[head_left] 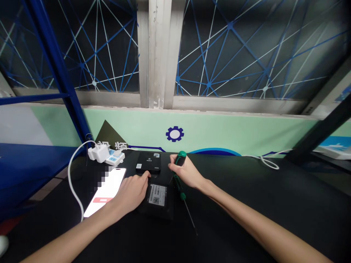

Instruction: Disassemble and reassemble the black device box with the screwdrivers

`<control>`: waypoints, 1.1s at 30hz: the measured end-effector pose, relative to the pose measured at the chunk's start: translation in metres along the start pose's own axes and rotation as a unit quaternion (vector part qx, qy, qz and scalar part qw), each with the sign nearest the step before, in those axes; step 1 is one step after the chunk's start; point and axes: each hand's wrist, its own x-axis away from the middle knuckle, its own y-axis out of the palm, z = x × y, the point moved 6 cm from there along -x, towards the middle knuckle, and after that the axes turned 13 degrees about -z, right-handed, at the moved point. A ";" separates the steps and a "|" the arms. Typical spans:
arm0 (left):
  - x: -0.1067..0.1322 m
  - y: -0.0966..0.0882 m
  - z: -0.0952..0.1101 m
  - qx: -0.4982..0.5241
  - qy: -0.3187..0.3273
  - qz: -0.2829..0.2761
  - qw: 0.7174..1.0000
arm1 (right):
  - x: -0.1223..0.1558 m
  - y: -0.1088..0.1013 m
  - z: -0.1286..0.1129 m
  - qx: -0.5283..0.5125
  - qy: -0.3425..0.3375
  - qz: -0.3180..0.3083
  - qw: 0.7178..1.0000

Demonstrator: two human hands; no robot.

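My left hand rests on the black table, fingers together and pointing at the top edge of a flat black device with a white label. Whether the fingertips pinch anything I cannot see. My right hand is closed round the green handle of an upright screwdriver, just right of that device. A second screwdriver with a green grip lies on the table below my right wrist. A small black box stands behind the labelled device.
A lit phone lies left of my left hand. A white power strip with a charger and a white cable sit at the back left. Another white cable lies at the back right. Blue shelving stands on the left.
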 end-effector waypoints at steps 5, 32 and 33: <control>-0.001 0.002 -0.001 -0.009 -0.009 -0.004 1.000 | -0.008 0.010 -0.008 0.041 0.008 -0.019 0.999; -0.001 0.000 -0.001 0.005 -0.009 -0.001 1.000 | 0.020 0.006 0.017 -0.052 -0.049 0.105 0.992; -0.001 0.000 -0.001 0.006 -0.008 -0.001 1.000 | 0.020 0.008 0.020 -0.080 -0.049 0.103 0.990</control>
